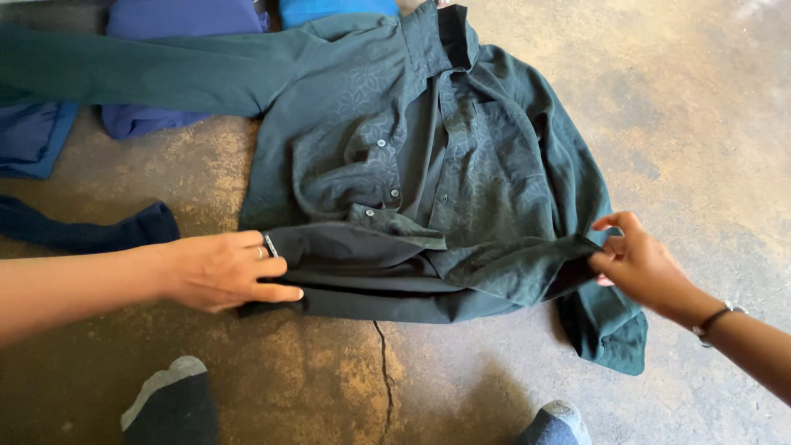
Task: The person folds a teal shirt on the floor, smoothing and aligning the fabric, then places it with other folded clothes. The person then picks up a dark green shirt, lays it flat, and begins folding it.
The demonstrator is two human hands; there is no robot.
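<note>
A stained, cracked concrete floor [700, 124] carries the dark green shirt [461, 165], spread mid-frame. The left hand [222, 270] presses flat on its folded hem; the right hand [638, 264] pinches the hem's right edge. That loose fold could slip, and floor grit may soil it.

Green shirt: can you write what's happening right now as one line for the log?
left hand: flat on hem | right hand: pinching hem's other end | green shirt: spread on concrete floor, hem folded up | blue clothes: behind
</note>
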